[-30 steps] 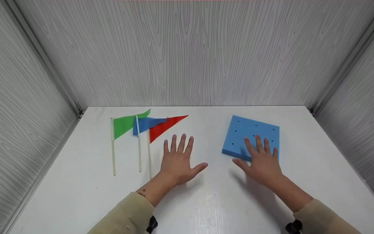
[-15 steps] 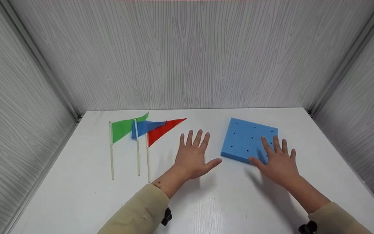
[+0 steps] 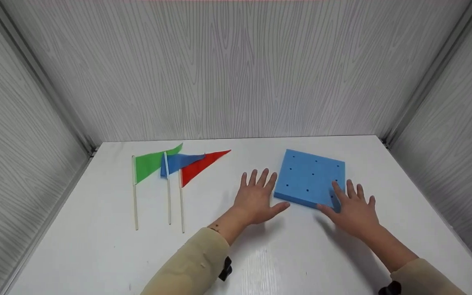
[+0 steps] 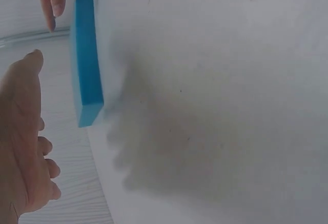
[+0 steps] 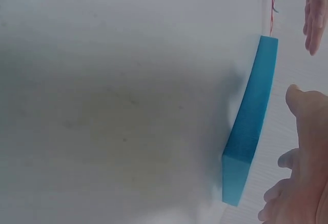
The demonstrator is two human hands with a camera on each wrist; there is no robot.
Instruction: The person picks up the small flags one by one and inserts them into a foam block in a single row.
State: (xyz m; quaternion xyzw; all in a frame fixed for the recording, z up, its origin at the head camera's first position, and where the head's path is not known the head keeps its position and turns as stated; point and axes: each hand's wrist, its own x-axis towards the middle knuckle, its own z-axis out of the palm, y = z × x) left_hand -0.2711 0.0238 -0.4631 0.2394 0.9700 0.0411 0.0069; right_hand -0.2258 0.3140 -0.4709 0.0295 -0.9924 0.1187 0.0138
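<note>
Both hands flat, fingers spread: left hand (image 3: 256, 198) beside foam (image 3: 310, 177), right hand (image 3: 352, 209) on corner. Risk: uneven push skews foam.

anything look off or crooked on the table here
Mildly. The blue foam block sits skewed, its edges turned against the table edges. The green flag, blue flag and red flag lie flat with their cloths overlapping. Nothing looks spilled or damaged.

Both hands (image 3: 256, 198) (image 3: 352, 209) flat, fingers spread.
</note>
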